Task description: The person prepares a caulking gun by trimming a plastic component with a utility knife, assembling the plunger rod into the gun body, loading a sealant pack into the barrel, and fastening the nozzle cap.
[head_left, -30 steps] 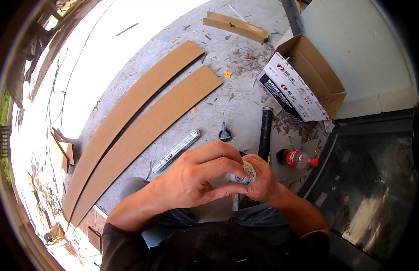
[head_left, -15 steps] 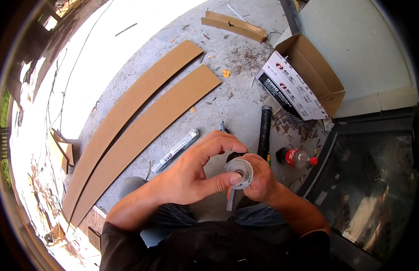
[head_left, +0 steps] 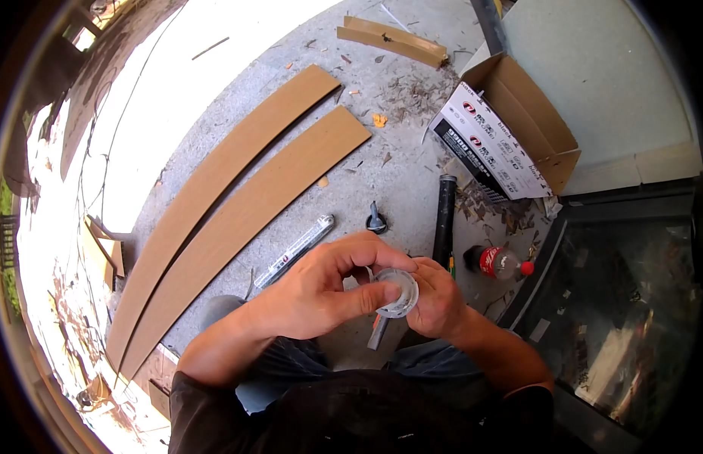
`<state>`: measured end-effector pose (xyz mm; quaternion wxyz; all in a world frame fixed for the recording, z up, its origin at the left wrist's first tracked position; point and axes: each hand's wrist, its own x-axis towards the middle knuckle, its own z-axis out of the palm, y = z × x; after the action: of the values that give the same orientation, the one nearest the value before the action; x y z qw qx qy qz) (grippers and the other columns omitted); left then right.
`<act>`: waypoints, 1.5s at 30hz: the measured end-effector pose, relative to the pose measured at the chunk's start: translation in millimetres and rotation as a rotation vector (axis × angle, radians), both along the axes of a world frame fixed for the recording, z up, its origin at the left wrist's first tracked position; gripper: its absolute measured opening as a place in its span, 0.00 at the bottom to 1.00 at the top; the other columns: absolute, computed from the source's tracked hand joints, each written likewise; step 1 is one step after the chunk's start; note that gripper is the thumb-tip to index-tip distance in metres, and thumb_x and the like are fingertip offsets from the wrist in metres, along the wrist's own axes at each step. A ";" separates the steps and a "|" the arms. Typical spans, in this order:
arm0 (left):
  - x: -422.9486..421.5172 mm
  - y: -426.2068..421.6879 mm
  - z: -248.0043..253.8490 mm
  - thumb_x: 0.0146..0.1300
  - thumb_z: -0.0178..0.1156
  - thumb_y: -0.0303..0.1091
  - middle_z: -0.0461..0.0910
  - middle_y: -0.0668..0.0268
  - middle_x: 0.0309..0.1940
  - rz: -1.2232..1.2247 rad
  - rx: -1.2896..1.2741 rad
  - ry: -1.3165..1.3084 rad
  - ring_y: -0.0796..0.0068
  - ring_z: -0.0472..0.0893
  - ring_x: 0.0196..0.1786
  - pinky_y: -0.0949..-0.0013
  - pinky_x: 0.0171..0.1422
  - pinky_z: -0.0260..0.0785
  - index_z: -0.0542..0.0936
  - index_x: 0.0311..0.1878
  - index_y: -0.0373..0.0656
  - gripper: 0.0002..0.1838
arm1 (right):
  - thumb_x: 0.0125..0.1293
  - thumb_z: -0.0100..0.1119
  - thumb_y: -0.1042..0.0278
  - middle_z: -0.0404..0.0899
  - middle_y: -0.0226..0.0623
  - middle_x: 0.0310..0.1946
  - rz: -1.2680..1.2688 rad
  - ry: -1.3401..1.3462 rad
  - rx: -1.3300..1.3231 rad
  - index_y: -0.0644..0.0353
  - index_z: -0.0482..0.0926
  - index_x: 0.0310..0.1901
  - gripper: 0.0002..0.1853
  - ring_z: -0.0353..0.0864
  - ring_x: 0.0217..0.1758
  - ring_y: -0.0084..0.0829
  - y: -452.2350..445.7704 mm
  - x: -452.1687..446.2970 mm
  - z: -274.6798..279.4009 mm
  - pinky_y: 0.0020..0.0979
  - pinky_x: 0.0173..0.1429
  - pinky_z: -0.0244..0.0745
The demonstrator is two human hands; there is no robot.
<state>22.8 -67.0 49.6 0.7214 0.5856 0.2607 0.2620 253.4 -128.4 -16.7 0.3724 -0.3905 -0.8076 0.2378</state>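
Between my hands is a round, whitish translucent cap (head_left: 401,303) with a ring-like rim, facing up toward me. My left hand (head_left: 325,284) has its thumb pressed on the cap and its fingers curled behind. On the right side, my right hand (head_left: 436,296) grips the cap's edge, fingers wrapped round. A grey blade-like tool (head_left: 378,333) with a bit of orange sticks out below the cap; its other end is hidden by the hands. A silver sealant tube (head_left: 294,250) lies beyond my left hand, and a dark nozzle piece (head_left: 375,218) stands ahead.
Two long brown boards (head_left: 241,221) lie at the left. A black tube (head_left: 445,219) and a red-labelled bottle (head_left: 503,263) are right of my hands. Farther right are an open cardboard box (head_left: 491,144) and a dark-framed glass panel (head_left: 616,303). A folded cardboard strip (head_left: 393,41) lies at the back.
The cap has turned to face up and shifted slightly left. My left fingers lifted away, then closed back on it, with the thumb now across it. The grey tool tilted leftward.
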 end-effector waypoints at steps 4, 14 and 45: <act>-11.2 17.4 4.9 0.72 0.67 0.30 0.83 0.59 0.50 -0.194 0.137 0.041 0.66 0.81 0.52 0.62 0.60 0.73 0.83 0.64 0.39 0.19 | 0.65 0.65 0.75 0.86 0.44 0.39 0.136 0.001 0.024 0.68 0.81 0.50 0.13 0.86 0.38 0.43 1.6 -0.1 -7.1 0.41 0.49 0.82; -7.8 12.3 7.0 0.75 0.66 0.36 0.84 0.64 0.50 0.006 -0.236 0.128 0.77 0.80 0.55 0.70 0.61 0.74 0.80 0.62 0.35 0.19 | 0.66 0.63 0.77 0.86 0.43 0.40 0.005 -0.043 -0.029 0.65 0.81 0.51 0.12 0.87 0.41 0.46 8.1 2.3 -6.5 0.43 0.50 0.81; -8.9 16.9 -0.6 0.67 0.73 0.32 0.81 0.67 0.44 -0.065 0.110 0.134 0.78 0.79 0.45 0.71 0.52 0.73 0.84 0.61 0.38 0.20 | 0.69 0.62 0.78 0.81 0.48 0.40 0.166 0.034 -0.165 0.67 0.79 0.54 0.13 0.84 0.41 0.50 10.3 7.4 -12.3 0.43 0.43 0.81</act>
<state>13.9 -50.1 49.0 0.6771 0.6488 0.2746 0.2128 260.8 -118.1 -29.0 0.3316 -0.3475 -0.8084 0.3401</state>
